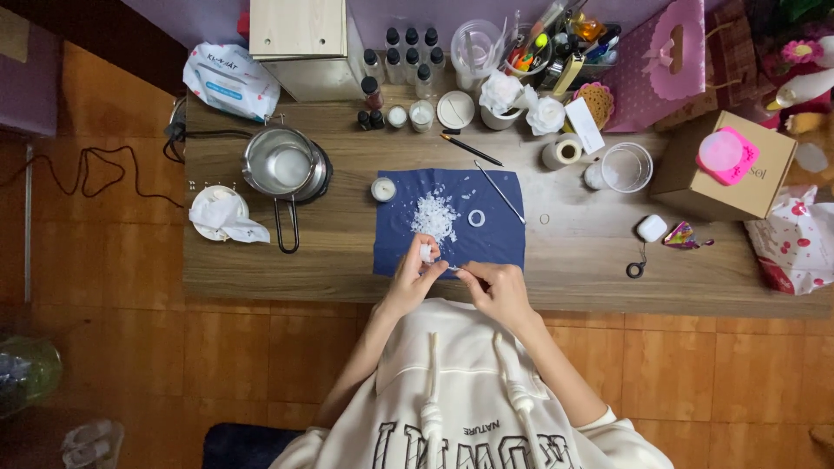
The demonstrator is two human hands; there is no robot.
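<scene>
Listing, left to right:
Pot: steel, pale liquid inside, long handle toward the surface edge; well left of the cloth.
Candle: small round tin, touching the cloth's left edge.
Cloth: dark blue, flat; carries a flake pile.
Left hand: fingers pinched shut on a white lump over the cloth's near edge.
Lump: judged light, brittle, crumbly, a bit slick; best held at its sides with fingertips.
Right hand: fingertips closed at the lump's lower end; what they grip is too small to tell.
Ring: white, on the cloth, right of the pile.
</scene>
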